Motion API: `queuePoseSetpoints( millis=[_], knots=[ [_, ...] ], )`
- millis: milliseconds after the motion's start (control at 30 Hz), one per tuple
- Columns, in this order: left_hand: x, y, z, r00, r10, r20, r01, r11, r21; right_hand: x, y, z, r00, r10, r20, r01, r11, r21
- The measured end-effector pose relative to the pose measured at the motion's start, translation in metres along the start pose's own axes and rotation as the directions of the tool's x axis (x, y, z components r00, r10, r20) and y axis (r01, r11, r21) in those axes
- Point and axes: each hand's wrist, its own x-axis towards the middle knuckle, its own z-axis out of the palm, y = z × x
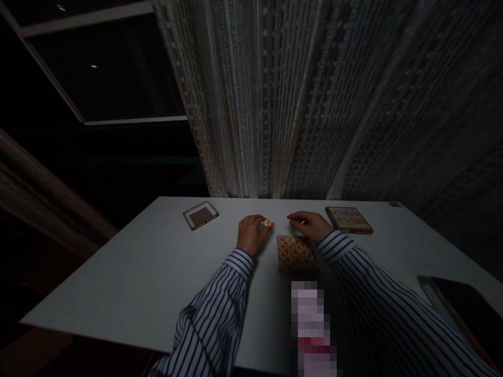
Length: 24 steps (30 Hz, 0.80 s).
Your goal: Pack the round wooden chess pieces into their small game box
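Between the thumb and fingers of my left hand (pixel 252 233) is a small round pale piece (pixel 268 223) with a red mark. My right hand (pixel 308 225) is a short way to the right, its fingertips above the white table, with a gap between thumb and index finger and nothing visible there. Just below my right hand sits a box of round pieces (pixel 297 254) with red and dark characters, set in rows. The right wrist is beside the box's upper right corner.
A shallow framed tray (pixel 200 215) lies at the back left of the white table (pixel 129 283). A flat decorated box (pixel 349 219) rests at the back right. A dark flat object (pixel 463 303) is at the right edge. String curtains hang behind the table.
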Motion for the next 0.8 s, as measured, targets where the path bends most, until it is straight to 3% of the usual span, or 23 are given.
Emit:
queuePoseSetpoints(
  millis=[367, 800],
  knots=[
    [-0.011, 0.021, 0.021, 1.000, 0.027, 0.004, -0.026, 0.994, -0.106, -0.024, 0.021, -0.003, 0.995, -0.003, -0.098, 0.011, 0.997, 0.078],
    [-0.015, 0.040, 0.047, 0.999, 0.032, -0.028, -0.036, 0.985, -0.167, -0.029, 0.042, -0.005, 0.993, -0.008, -0.120, 0.022, 0.993, 0.113]
  ],
)
